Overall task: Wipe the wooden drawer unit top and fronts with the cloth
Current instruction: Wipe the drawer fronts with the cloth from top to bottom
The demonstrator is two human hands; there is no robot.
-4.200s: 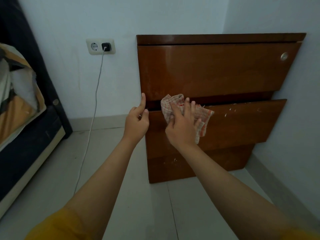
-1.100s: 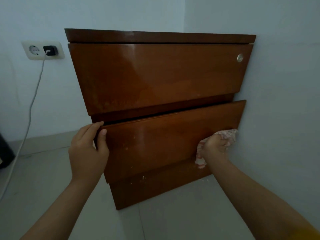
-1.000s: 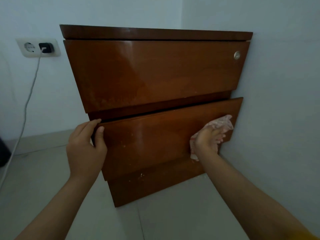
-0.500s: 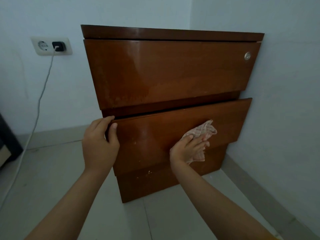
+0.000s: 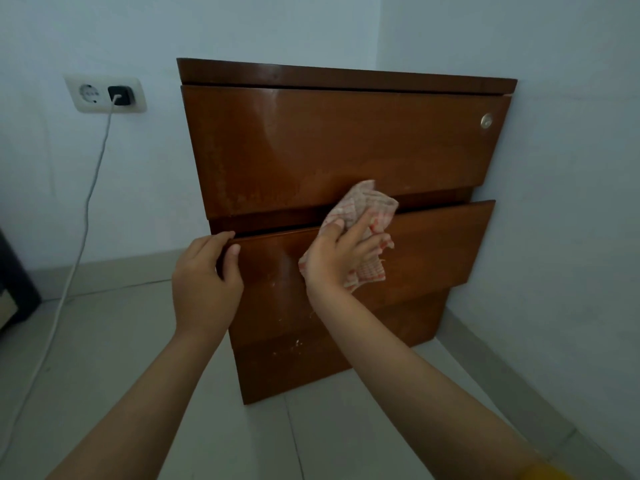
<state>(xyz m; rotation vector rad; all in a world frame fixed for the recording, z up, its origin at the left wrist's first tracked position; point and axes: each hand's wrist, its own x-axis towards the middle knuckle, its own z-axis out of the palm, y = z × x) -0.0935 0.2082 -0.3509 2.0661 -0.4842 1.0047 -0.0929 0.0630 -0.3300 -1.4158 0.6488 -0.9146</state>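
Observation:
A brown wooden drawer unit [image 5: 346, 147] stands in the room corner, with three drawer fronts under a thin top. The middle drawer [image 5: 436, 247] sticks out slightly. My left hand [image 5: 206, 278] grips the top left corner of the middle drawer front, fingers hooked over its upper edge. My right hand [image 5: 337, 259] presses a crumpled checked red-and-white cloth [image 5: 363, 216] flat against the upper middle of that front; the cloth's top overlaps the gap below the top drawer. White specks mark the lower fronts.
A round metal lock [image 5: 486, 120] sits on the top drawer's right end. A wall socket [image 5: 105, 95] with a black plug and a white cable [image 5: 81, 230] hanging to the tiled floor is left of the unit. A dark furniture edge [image 5: 14, 289] is at far left.
My right hand has swept the cloth from the right end of the middle drawer front leftward and up to its upper middle. My left hand has kept its hold on the drawer's left corner.

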